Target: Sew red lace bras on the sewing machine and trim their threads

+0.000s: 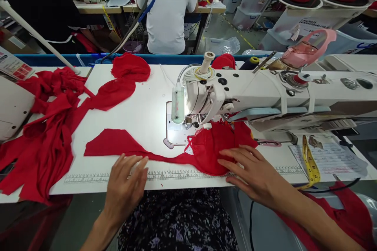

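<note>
A red bra piece (207,149) with a rounded cup lies on the white table beside the sewing machine's needle area. My right hand (250,168) rests on the cup's right side, fingers spread. From the cup a narrow red strip runs left and widens into a flat panel (112,143). My left hand (127,180) lies at the table's front edge, just below that strip, fingers stretched out and holding nothing visible. The sewing machine (241,90) stands behind the cup, its lit head above the metal needle plate (175,129).
Red fabric strips (55,125) heap at the left, joined to red cup pieces (131,68) behind. A yellow tape measure (310,164) lies over a written sheet (332,160) at the right. A pink jug (312,49) stands behind the machine. Co-workers (166,11) sit beyond.
</note>
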Demonstrator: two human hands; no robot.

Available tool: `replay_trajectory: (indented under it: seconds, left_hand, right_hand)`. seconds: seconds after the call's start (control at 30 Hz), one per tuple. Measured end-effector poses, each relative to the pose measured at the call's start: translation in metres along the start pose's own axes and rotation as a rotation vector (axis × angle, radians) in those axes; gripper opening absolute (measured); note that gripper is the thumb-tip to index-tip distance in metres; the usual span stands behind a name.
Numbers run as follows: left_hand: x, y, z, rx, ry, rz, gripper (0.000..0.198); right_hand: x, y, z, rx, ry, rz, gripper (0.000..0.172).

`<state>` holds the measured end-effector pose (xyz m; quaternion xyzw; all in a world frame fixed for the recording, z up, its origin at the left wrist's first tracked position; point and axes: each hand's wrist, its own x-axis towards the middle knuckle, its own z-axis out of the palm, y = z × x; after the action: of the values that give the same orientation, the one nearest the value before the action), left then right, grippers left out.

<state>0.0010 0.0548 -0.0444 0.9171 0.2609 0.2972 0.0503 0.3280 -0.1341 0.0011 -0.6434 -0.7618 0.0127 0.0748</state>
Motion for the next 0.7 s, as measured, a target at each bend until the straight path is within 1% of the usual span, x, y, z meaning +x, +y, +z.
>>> replay_trajectory:
  seconds: [0.1, 0.17, 0.2, 0.27, 0.33, 0.4, 0.47, 0.5, 0.57, 0.6, 0.63, 0.67, 0.7]
  left_hand:
    - [-0.008, -0.021, 0.000, 0.166, -0.009, 0.003, 0.036]
    - [-0.010, -0.029, 0.005, 0.210, -0.033, -0.002, 0.031]
    - [-0.009, -0.033, 0.008, 0.215, -0.040, -0.008, 0.030]
    - [-0.005, -0.037, 0.013, 0.197, -0.049, -0.026, 0.027]
    - [0.003, -0.036, 0.014, 0.142, -0.050, -0.083, 0.026]
    - [0.013, -0.027, 0.007, 0.029, -0.018, -0.240, 0.029]
    - [0.021, -0.007, -0.007, -0.218, -0.031, -0.489, 0.037]
    - [0.023, 0.006, -0.015, -0.436, -0.121, -0.602, 0.042]
    - [0.022, 0.034, -0.029, -1.025, -0.424, -0.798, 0.055]
    - [0.019, 0.047, -0.034, -1.299, -0.518, -0.869, 0.058]
    - [0.015, 0.056, -0.036, -1.519, -0.540, -0.959, 0.058]
    - [0.009, 0.063, -0.036, -1.692, -0.493, -1.074, 0.055]
    - [0.002, 0.067, -0.035, -1.811, -0.403, -1.205, 0.049]
  right_hand:
    - [-0.010, 0.011, 0.009, -0.108, 0.008, -0.002, 0.028]
    - [-0.007, 0.014, 0.006, -0.116, 0.034, -0.043, 0.028]
    - [-0.004, 0.013, 0.002, -0.127, 0.058, -0.065, 0.028]
    - [0.005, 0.005, -0.013, -0.173, 0.126, -0.103, 0.025]
    - [0.019, -0.010, -0.030, -0.215, 0.207, -0.142, 0.021]
    - [0.035, -0.032, -0.042, -0.239, 0.280, -0.194, 0.018]
    - [0.053, -0.057, -0.045, -0.260, 0.325, -0.231, 0.021]
    - [0.063, -0.072, -0.042, -0.268, 0.335, -0.230, 0.022]
    - [0.080, -0.102, -0.030, -0.245, 0.334, -0.218, 0.020]
    - [0.087, -0.117, -0.023, -0.207, 0.321, -0.221, 0.018]
    - [0.094, -0.131, -0.016, -0.148, 0.293, -0.247, 0.016]
    - [0.100, -0.143, -0.010, -0.079, 0.248, -0.288, 0.014]
    - [0.107, -0.152, -0.007, -0.003, 0.184, -0.324, 0.012]
